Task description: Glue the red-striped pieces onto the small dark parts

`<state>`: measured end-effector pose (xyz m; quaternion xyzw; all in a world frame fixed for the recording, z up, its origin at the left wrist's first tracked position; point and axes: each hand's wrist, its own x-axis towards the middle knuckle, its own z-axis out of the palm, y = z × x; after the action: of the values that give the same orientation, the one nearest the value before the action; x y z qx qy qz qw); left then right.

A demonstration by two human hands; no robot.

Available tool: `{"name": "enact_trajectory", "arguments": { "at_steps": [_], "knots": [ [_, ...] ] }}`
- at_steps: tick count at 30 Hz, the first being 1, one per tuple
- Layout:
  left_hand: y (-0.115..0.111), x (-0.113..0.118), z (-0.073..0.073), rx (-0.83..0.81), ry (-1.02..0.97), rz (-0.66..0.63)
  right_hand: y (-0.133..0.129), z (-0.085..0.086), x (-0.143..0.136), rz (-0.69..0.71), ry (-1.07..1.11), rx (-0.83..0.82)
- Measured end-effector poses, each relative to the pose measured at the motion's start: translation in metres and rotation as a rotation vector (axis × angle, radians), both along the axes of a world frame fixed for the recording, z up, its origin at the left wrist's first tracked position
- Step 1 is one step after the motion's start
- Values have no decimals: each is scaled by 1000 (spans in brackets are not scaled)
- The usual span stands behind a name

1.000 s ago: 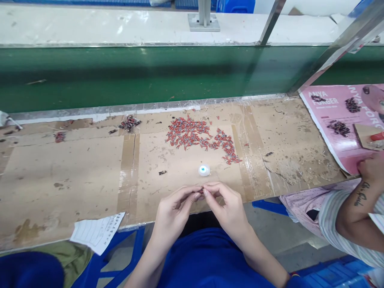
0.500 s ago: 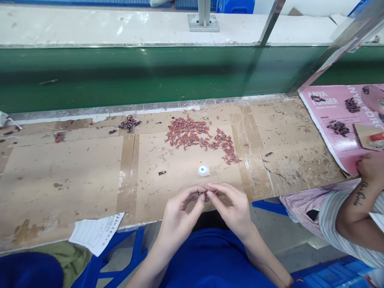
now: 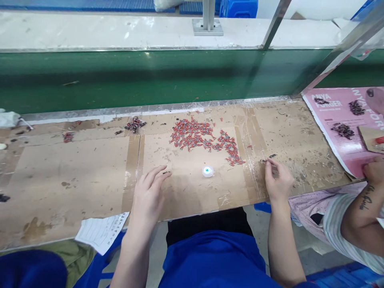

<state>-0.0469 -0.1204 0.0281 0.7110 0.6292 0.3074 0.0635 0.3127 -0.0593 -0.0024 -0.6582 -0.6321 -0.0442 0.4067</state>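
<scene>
My left hand (image 3: 151, 194) is over the cardboard left of centre, thumb and forefinger apart around a small dark piece (image 3: 166, 172) that appears to lie on the surface. To the right, my right hand (image 3: 277, 178) pinches a small dark part (image 3: 264, 161), close beside another dark piece (image 3: 273, 155). Between the hands is a small round whitish container (image 3: 207, 171) with a bright blue-white centre. Behind it spreads a pile of small red parts (image 3: 192, 134). A smaller dark-and-red heap (image 3: 135, 124) lies farther left.
A green belt (image 3: 168, 76) runs behind the cardboard-covered table (image 3: 75, 172). A paper sheet (image 3: 103, 232) hangs over the front edge at left. At right, another person's forearm (image 3: 360, 208) rests near a pink poster (image 3: 330, 116) with dark heaps.
My hands have parted from their meeting point in front of the round container. The left moved left to the small dark piece, the right moved right with a dark part. The view shifted slightly.
</scene>
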Motion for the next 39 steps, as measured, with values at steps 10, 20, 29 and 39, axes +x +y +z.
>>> {"name": "enact_trajectory", "arguments": {
  "at_steps": [10, 20, 29, 39],
  "knots": [
    [23, -7, -33, -229, -24, 43, -14, 6, -102, 560, 31, -203],
    [23, 7, -28, -335, -89, 161, -19, -3, -133, 771, 421, -399],
    [13, -21, -22, -115, -36, -205, -20, 1, -131, 516, 1131, -513],
    [19, 12, -40, -84, -159, -209, -17, 8, -142, 357, 1173, -520]
  ]
}}
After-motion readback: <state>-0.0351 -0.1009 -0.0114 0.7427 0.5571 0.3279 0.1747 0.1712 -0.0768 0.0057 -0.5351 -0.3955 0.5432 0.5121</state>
